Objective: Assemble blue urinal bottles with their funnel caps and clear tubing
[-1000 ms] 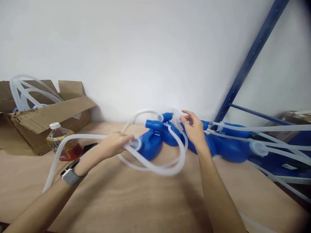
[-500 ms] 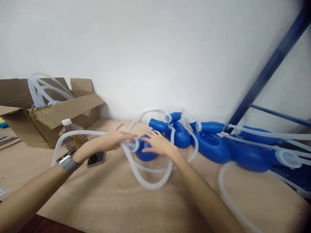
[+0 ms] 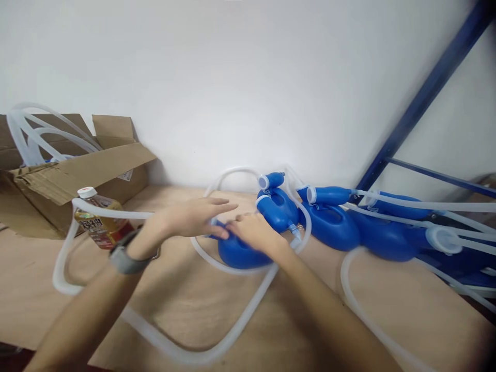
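A blue plastic urinal bottle [image 3: 248,257] lies on the wooden table between my hands. My right hand [image 3: 253,233] rests over its top with the fingers curled round it. My left hand [image 3: 189,219] hovers beside its neck, fingers stretched out, the thumb close to or touching the blue plastic. That hand hides part of the neck. A translucent white hose [image 3: 232,330] loops in front of the bottle and passes under my left forearm. Right behind my right hand lies a smaller blue funnel piece [image 3: 276,213] with a white rim and a clear elbow.
More blue urinal bottles [image 3: 333,230] with hoses lie along the right. At the left stand a cardboard box [image 3: 89,170] of hoses and a tilted drink bottle [image 3: 98,225], with a hose across it. A blue metal frame [image 3: 422,103] slants up at the right.
The funnel piece has turned and lies nearer my right hand. The front hose has dropped lower and spread left; the drink bottle now tilts. My left hand's fingers have straightened over the bottle's neck.
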Tool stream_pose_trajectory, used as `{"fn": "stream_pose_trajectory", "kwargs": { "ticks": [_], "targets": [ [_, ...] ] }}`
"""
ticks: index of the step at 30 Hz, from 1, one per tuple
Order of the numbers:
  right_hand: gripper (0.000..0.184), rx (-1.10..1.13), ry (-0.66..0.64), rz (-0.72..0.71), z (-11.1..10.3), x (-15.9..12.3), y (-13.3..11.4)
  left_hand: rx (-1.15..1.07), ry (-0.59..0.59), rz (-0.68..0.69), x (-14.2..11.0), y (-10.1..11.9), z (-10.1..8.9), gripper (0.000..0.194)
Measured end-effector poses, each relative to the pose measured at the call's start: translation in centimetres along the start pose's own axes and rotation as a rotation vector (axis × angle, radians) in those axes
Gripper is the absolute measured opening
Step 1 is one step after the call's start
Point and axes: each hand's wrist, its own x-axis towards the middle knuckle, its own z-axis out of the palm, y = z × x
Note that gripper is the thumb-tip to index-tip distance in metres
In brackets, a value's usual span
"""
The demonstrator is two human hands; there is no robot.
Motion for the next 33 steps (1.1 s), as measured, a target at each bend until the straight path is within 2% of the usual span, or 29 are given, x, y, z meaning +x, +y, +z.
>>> {"fn": "stream_pose_trajectory", "kwargs": {
  "ticks": [2,4,6,10,13,15,18,20,23,24,25,27,29,31,33],
  "targets": [
    [0.044,0.000,0.009,0.017,0.2,-0.2,0.3,0.007,-0.026,-0.111,2.2,0.8,1.6,0.043],
    [0.045,0.022,0.031,0.047,0.6,-0.4,0.8,-0.005,-0.040,-0.159,3.9,0.7,3.2,0.034],
    [0.046,0.064,0.052,0.076,1.0,-0.8,1.6,-0.086,0.051,-0.144,5.0,0.2,4.5,0.026],
    [0.045,0.177,0.065,0.138,1.6,-1.7,3.1,-0.242,0.361,-0.181,6.2,-0.1,6.7,0.027],
    [0.042,0.253,0.072,0.159,2.0,-2.4,4.1,-0.320,0.557,-0.278,7.2,0.7,8.9,0.039],
    [0.043,0.266,0.087,0.175,2.2,-2.7,4.6,-0.461,0.752,-0.313,8.0,1.4,10.3,0.044],
    [0.044,0.257,0.100,0.193,2.5,-2.8,5.1,-0.690,1.022,-0.284,9.1,1.6,11.6,0.045],
    [0.046,0.251,0.094,0.195,2.8,-2.9,5.5,-0.829,1.163,-0.293,9.7,0.7,11.8,0.055],
    [0.049,0.215,0.054,0.223,3.1,-3.1,6.2,-1.072,1.377,-0.435,10.1,-2.4,11.4,0.073],
    [0.048,0.197,0.043,0.234,3.2,-3.2,6.4,-1.097,1.376,-0.500,9.9,-3.8,11.3,0.076],
    [0.048,0.179,0.036,0.240,3.3,-3.3,6.5,-1.068,1.319,-0.563,9.6,-5.1,11.2,0.076],
    [0.048,0.153,0.034,0.243,3.5,-3.5,6.7,-0.916,1.114,-0.646,8.6,-7.4,11.0,0.073],
    [0.047,0.139,0.030,0.250,3.5,-3.6,6.6,-0.797,0.961,-0.674,7.4,-8.8,10.8,0.075],
    [0.047,0.124,0.019,0.261,3.4,-3.6,6.3,-0.665,0.870,-0.645,6.5,-8.8,10.4,0.085],
    [0.048,0.117,0.011,0.267,3.1,-3.6,6.1,-0.472,0.772,-0.514,6.1,-7.5,9.7,0.081]
  ]
}}
